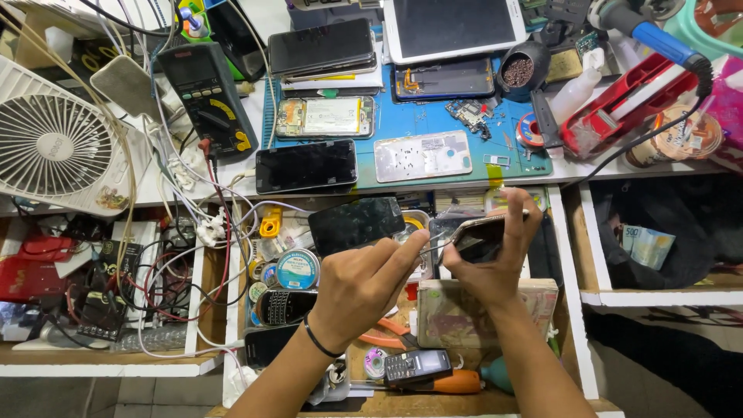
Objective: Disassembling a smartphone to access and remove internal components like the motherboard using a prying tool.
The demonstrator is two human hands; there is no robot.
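My right hand [495,267] grips a slim phone [481,234] with a gold-coloured rim, held tilted over an open drawer [569,310]. My left hand [362,285], a black band on its wrist, pinches thin metal tweezers [430,246] whose tip points at the phone's near edge. A dark phone with a cracked screen [356,224] lies just beyond my left hand, over the drawer; I cannot tell whether the hand touches it.
A blue work mat [433,116] on the white bench carries several opened phones and small parts. A black multimeter [207,97] and a white fan [54,147] stand at the left. A soldering iron [658,42] is at the right. The drawer holds orange pliers [383,338], tins and old handsets.
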